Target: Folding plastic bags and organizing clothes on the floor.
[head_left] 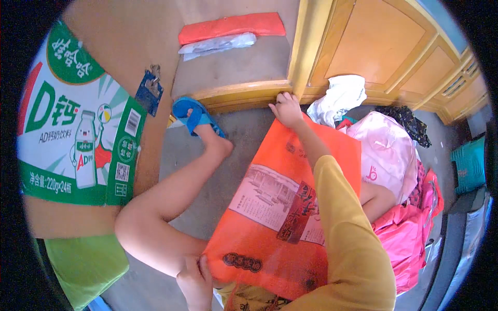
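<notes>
One red-orange printed bag [272, 205], flat across the person's lap.
Left hand [196, 285] pinches its near left corner between thumb and fingers; right hand [287, 110], its yellow sleeve [347, 223] crossing over the bag, rests at the far edge, fingers curled, though whether that grip closes on fabric I cannot tell.

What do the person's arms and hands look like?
The right sleeve is mustard yellow and looks plain, ending partway down the forearm. The right hand and left hand wear no gloves, and no rings show. The left sleeve can't be made out.
</notes>
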The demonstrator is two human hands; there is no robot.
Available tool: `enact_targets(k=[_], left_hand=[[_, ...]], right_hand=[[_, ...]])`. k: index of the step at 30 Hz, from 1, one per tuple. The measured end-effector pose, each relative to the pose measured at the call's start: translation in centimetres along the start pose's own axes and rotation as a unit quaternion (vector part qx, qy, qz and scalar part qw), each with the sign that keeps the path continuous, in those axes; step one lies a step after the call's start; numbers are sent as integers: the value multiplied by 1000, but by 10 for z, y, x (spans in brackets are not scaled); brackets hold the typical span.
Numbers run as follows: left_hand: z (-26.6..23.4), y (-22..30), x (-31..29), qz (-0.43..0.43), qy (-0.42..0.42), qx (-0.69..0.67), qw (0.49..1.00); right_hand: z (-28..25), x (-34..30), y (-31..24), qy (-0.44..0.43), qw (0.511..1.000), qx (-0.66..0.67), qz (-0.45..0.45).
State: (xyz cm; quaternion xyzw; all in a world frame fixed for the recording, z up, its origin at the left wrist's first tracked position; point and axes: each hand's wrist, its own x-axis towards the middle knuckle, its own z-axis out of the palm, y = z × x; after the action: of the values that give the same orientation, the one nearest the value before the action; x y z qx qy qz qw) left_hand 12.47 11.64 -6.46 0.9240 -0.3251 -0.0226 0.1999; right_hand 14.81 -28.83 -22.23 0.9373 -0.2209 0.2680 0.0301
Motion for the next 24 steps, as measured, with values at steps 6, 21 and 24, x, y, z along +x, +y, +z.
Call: enact_targets(k=[6,21,24], left_hand=[[-14,-1,15,60,-195,220,954],[164,-18,103,57,-478,-83,872],[155,-13,108,17,-486,-116,866]], right_hand=[[-22,-34,-7,104,978,125,133],[-153,-215,-10,-298,912,-172,223],[-179,-203,18,-340,843,-113,400]])
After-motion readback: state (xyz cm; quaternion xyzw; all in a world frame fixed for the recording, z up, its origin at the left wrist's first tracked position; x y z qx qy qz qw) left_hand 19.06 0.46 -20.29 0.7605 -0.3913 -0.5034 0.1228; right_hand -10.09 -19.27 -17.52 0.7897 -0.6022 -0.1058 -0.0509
